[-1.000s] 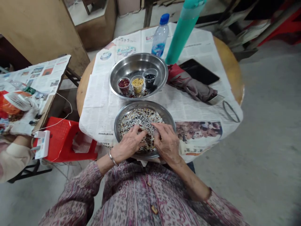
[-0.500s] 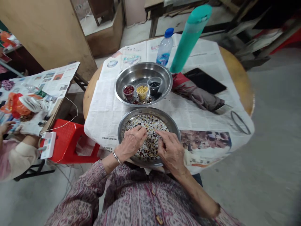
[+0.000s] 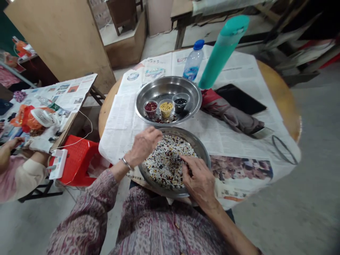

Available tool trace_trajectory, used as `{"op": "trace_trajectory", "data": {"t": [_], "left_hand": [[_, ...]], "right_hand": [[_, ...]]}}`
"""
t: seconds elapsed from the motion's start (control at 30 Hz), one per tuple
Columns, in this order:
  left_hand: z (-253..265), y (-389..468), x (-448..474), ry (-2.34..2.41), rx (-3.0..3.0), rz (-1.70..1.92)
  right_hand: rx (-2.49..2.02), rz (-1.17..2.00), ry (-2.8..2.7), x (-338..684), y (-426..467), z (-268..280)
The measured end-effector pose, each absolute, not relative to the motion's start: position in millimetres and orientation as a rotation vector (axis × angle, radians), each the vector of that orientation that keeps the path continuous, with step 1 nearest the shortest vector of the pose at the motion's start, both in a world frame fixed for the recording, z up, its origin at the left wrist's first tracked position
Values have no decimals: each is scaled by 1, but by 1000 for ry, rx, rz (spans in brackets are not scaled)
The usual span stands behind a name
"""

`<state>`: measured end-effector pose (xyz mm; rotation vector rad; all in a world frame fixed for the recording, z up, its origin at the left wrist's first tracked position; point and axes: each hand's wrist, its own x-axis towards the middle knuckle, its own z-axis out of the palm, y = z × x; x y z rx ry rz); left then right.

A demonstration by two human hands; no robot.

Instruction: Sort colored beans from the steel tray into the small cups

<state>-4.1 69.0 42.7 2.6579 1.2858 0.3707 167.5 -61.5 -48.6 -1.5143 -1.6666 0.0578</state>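
My left hand (image 3: 145, 144) is raised over the left rim of the near metal bowl (image 3: 205, 152); its fingers are pinched together, and whatever they hold is hidden. Inside that bowl lies a mix of white grains (image 3: 166, 166) with dark, red and yellow beans among them. My right hand (image 3: 201, 180) dips into the right side of the mix, index finger stretched out and thumb apart from it. Just beyond, a wider metal basin (image 3: 195, 90) carries three clear cups: red beans (image 3: 151, 108), yellow beans (image 3: 166, 107) and black beans (image 3: 180, 102). Loose beans lie beside the cups.
A water bottle (image 3: 193, 62), a tall green bottle (image 3: 224, 51), a folded umbrella (image 3: 231, 115) and a black tablet (image 3: 241, 97) stand or lie on the newspaper-covered round table (image 3: 278, 88). To the left are a red stool (image 3: 77, 161), a power strip (image 3: 58, 164) and another person's arm (image 3: 26, 171).
My left hand has lifted away from the grains, up and left toward the bowl's rim. My right hand remains at the grains. The whole view has shifted slightly.
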Motion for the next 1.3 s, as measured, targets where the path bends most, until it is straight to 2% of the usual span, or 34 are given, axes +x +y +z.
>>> {"op": "trace_trajectory", "data": {"t": [0.17,0.37,0.63,1.3], "left_hand": [[56,147,-7,1615,2629,564],[57,192,3,1634,2671,380],[52,209,11,1704,2662,182],[52,205,11,1622,2678,366]], "right_hand": [[-1524,75,-1661,168,-62,-49],[-1510,59,-1662,167,-62,-49],[-1507,59,-1656,167,-61,-49],[-1530,119,-1622,166,-62,-48]]}}
